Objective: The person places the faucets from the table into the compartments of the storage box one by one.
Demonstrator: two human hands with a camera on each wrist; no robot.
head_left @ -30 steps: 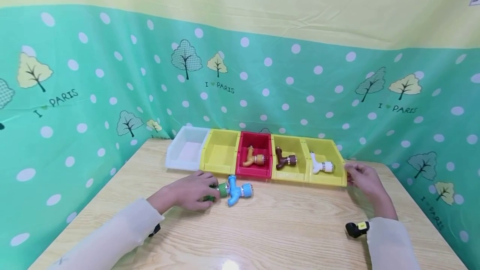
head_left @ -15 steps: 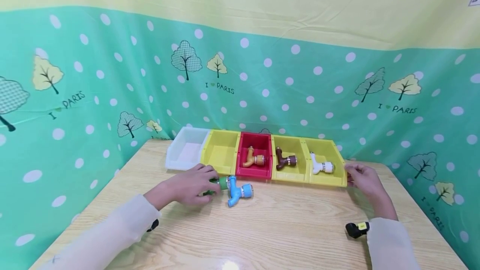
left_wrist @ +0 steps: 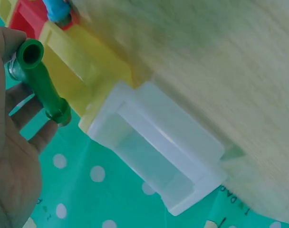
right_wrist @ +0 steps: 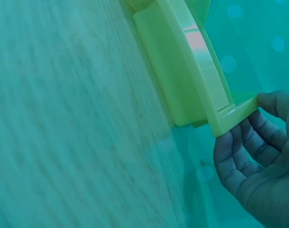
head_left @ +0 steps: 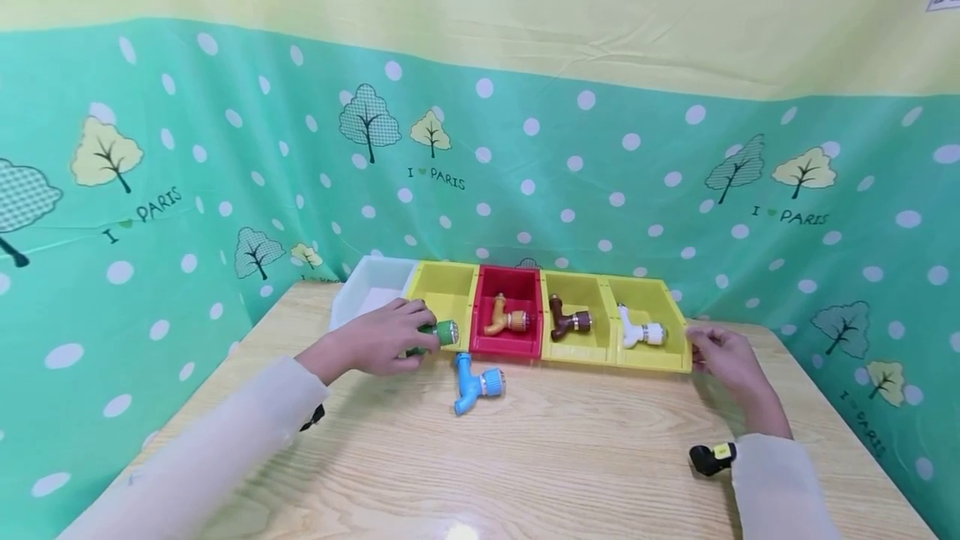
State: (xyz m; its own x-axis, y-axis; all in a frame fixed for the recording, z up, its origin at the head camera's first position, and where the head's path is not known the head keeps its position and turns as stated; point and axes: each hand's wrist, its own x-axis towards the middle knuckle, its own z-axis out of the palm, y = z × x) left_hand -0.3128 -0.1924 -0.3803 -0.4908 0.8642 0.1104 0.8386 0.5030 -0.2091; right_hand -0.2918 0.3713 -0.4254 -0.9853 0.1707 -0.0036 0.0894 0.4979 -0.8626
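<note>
My left hand (head_left: 390, 338) grips a green plastic tap (left_wrist: 42, 85) between thumb and fingers, held at the front of the left yellow bin (head_left: 442, 294). In the left wrist view the tap's open spout faces the camera. My right hand (head_left: 731, 369) pinches the side rim of the rightmost yellow bin (right_wrist: 237, 116), thumb on top and fingers beneath. A blue tap (head_left: 468, 386) lies on the table in front of the bins. An orange tap (head_left: 506, 319) sits in the red bin (head_left: 506, 347), a brown tap (head_left: 567, 319) and a white tap (head_left: 640, 330) in the yellow bins to its right.
A translucent white bin (head_left: 360, 294) ends the row at the left. The bins stand side by side along the back of the wooden table (head_left: 555, 457), in front of a green and yellow printed curtain (head_left: 600, 148).
My left hand has lifted the green tap from beside the blue tap, up and back toward the left yellow bin. My right hand keeps its hold on the bin rim.
</note>
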